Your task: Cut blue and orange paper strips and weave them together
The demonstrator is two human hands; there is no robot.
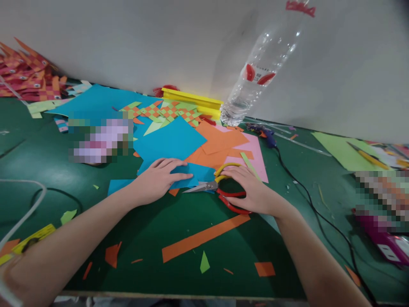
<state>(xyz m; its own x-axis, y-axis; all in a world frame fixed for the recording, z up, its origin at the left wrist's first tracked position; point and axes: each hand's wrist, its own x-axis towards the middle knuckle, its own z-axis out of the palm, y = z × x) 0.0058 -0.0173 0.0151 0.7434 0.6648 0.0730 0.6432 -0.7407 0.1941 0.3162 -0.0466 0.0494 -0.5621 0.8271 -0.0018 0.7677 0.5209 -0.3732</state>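
My left hand (159,177) lies flat, fingers stretched out, pressing a folded blue paper sheet (194,174) on the green table (166,230). My right hand (251,189) rests over a pair of scissors (220,187) with yellow and red handle loops, its fingers curled round the handles. The scissor blades point left, their tip beside the blue paper's edge. A long orange paper strip (204,237) lies just in front of both hands.
Blue, orange and pink sheets (223,145) and woven orange-green paper pieces (166,111) lie behind the hands. An empty plastic bottle (255,81) leans at the wall beside a yellow ruler (191,99). A glue gun (266,134) with black cable lies right. Paper scraps dot the table.
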